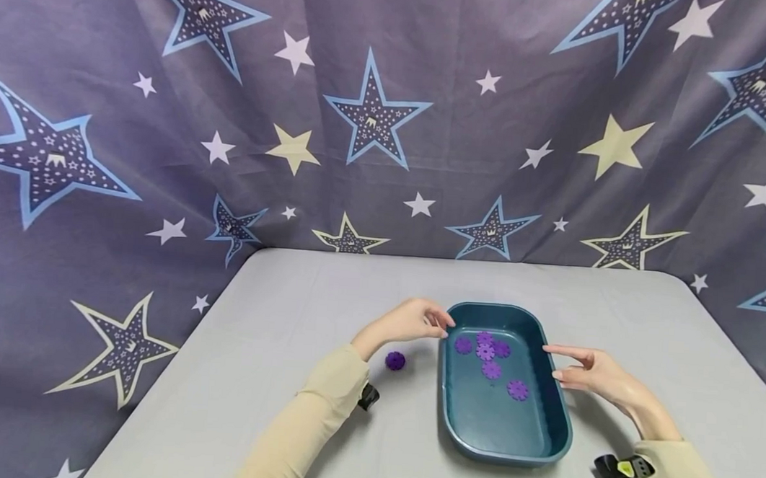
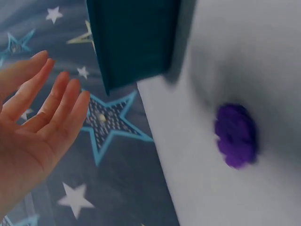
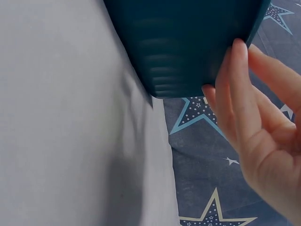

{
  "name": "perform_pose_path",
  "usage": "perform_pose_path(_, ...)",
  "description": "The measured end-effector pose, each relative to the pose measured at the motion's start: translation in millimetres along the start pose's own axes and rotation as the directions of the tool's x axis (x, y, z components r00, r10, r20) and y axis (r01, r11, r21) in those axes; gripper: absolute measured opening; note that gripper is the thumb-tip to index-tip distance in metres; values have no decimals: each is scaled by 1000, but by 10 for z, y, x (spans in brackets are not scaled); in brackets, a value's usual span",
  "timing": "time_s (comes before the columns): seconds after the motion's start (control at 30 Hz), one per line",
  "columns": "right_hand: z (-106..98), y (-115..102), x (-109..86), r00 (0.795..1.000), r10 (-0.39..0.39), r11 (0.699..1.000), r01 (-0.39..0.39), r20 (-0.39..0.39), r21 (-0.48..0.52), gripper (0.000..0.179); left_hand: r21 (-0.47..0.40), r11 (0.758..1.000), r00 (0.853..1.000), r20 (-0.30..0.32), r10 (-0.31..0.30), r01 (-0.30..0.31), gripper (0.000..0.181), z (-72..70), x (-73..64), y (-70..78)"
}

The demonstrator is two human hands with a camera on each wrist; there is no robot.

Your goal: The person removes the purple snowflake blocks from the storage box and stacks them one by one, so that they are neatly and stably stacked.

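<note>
A teal rectangular tray [image 1: 503,426] rests on the table, with several purple notched plastic discs [image 1: 518,390] lying inside, mostly toward its far half. At the tray's far left corner, my left hand [image 1: 414,320] has its fingertips close to the rim. The left wrist view shows that hand's fingers [image 2: 61,108] loosely extended, with nothing between them. On the opposite side, my right hand [image 3: 258,122] touches the tray's outer wall with fairly straight fingers. A darker purple notched piece [image 1: 395,360] lies on the table left of the tray, below my left wrist.
The table [image 1: 315,286] has a pale grey cover. A dark curtain [image 1: 385,188] printed with stars hangs behind and beside it. Small dark wrist devices sit at both cuffs, the right device [image 1: 624,469] low near the tabletop.
</note>
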State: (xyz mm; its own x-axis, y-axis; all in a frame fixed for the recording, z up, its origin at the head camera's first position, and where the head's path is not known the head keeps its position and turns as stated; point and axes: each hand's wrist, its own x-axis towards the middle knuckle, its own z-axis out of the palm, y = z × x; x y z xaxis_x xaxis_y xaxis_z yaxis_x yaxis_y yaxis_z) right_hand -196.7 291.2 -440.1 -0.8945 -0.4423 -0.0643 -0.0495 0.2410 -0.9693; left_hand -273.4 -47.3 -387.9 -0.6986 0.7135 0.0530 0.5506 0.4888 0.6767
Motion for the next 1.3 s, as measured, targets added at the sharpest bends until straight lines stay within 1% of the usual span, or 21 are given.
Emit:
perform_pose_path(0.1,-3,-6,2,1000,2,1000,-2,-8,-4,45,26,999,999,35,22,-23,21,30,88,98)
perform_pose_path(0.2,-1,-11,2,1000,10,1000,-10,-9,-7,46,57,998,997,69,21,-25,19,76,169,168)
perform_pose_path(0.3,3,-10,4,1000,15,1000,-15,-7,-6,47,119,993,995,99,17,-28,18,136,246,213)
perform_pose_path(0.4,8,-9,6,1000,21,1000,-21,-9,-9,48,181,983,992,126,12,-35,19,197,317,238)
perform_pose_path(0.43,10,-9,6,1000,23,1000,-23,-9,-12,49,190,981,991,136,10,-36,20,216,338,243)
perform_pose_path(0.63,22,-12,0,999,41,999,-42,-20,-35,53,203,979,981,196,-6,-34,23,324,449,229)
perform_pose_path(0.7,23,-14,-4,999,47,998,-48,-21,-35,53,225,974,979,205,-14,-34,23,360,480,224)
perform_pose_path(0.93,7,-1,-11,1000,24,1000,-24,-5,-16,47,314,949,973,227,-33,-41,23,459,557,244)
perform_pose_path(1.17,3,-35,-11,1000,19,999,-20,-20,-49,50,370,929,970,233,-76,-16,23,517,639,246)
perform_pose_path(1.3,-8,-37,-10,1000,18,998,-19,-21,-55,48,401,915,967,243,-76,-29,24,545,678,237)
